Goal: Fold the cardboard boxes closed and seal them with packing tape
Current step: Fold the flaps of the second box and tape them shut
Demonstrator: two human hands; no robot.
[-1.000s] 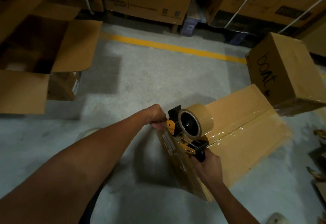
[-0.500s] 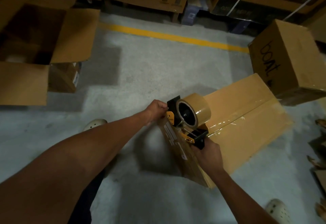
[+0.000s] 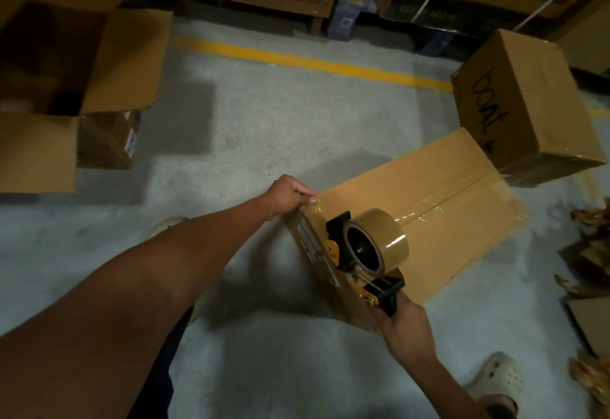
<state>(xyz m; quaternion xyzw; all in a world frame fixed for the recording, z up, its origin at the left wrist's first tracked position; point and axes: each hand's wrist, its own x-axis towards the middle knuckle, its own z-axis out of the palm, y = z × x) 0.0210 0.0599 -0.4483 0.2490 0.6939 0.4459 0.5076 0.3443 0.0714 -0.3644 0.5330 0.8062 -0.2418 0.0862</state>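
A long flat cardboard box (image 3: 429, 187) lies on the concrete floor, its flaps folded shut with shiny tape along the middle seam. My right hand (image 3: 404, 326) grips the black handle of a tape dispenser (image 3: 363, 253) carrying a brown tape roll (image 3: 388, 237), held over the box's near end. My left hand (image 3: 290, 195) is closed on the box's near left corner, fingers pressing on the top edge.
An open box (image 3: 99, 65) with spread flaps stands at far left. A sealed box marked "boat" (image 3: 521, 105) sits at right, touching the long box. Stacked cartons line the back behind a yellow floor line (image 3: 313, 62). Cardboard scraps (image 3: 587, 253) lie at right. My shoe (image 3: 498, 382) is near.
My left hand has shifted from beside the dispenser to the box's near left corner. The dispenser has moved toward me along the near end of the box.
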